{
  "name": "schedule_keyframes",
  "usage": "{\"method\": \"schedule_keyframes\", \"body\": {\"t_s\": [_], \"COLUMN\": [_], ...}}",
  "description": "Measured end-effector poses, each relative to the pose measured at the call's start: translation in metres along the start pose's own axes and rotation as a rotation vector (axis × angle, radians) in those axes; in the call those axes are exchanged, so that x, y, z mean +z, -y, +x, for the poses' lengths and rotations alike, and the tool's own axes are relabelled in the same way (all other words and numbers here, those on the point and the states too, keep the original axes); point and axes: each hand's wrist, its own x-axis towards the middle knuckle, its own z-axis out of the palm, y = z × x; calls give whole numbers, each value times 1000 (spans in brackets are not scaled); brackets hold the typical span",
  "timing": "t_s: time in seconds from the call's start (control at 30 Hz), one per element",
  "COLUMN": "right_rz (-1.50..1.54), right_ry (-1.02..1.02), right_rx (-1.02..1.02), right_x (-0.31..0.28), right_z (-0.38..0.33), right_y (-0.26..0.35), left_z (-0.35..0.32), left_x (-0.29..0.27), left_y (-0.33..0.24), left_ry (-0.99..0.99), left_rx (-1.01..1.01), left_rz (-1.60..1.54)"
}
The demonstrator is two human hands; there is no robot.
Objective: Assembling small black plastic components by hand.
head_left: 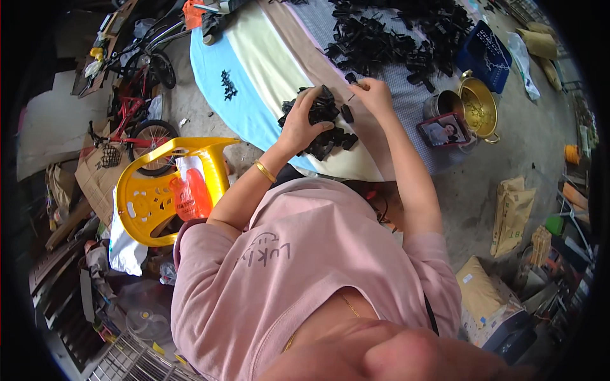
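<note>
A heap of small black plastic pieces (327, 145) lies on the striped cloth in front of me. My left hand (304, 120) curls over this heap, its fingers and thumb around some of the pieces. To the right, my right hand (373, 96) pinches a small black plastic piece (351, 77) at its fingertips; its exact kind is too small to make out. One loose black piece (346, 113) sits between the two hands. Farther away, a much larger pile of black pieces (375, 44) spreads over the cloth.
Several tiny black bits (229, 86) lie on the cloth's blue stripe (206, 70). At right are a phone (443, 131), a metal pot (441, 101), a gold-coloured pot (488, 126) and a blue basket (484, 57). A yellow chair (143, 219) with a red bag (190, 195) stands left.
</note>
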Motion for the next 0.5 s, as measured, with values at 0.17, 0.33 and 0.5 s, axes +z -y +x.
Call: {"method": "schedule_keyframes", "body": {"t_s": [0.17, 0.33, 0.5], "right_rz": [925, 1138, 1082], "right_ry": [276, 146, -127], "right_rx": [212, 316, 172], "right_x": [-21, -12, -15], "right_z": [-55, -79, -88], "right_y": [54, 55, 75], "left_z": [23, 26, 35], "left_x": [3, -4, -13], "left_y": [-7, -22, -6], "left_ry": [262, 374, 443], "left_rx": [-77, -120, -255], "left_rz": [-472, -885, -991]}}
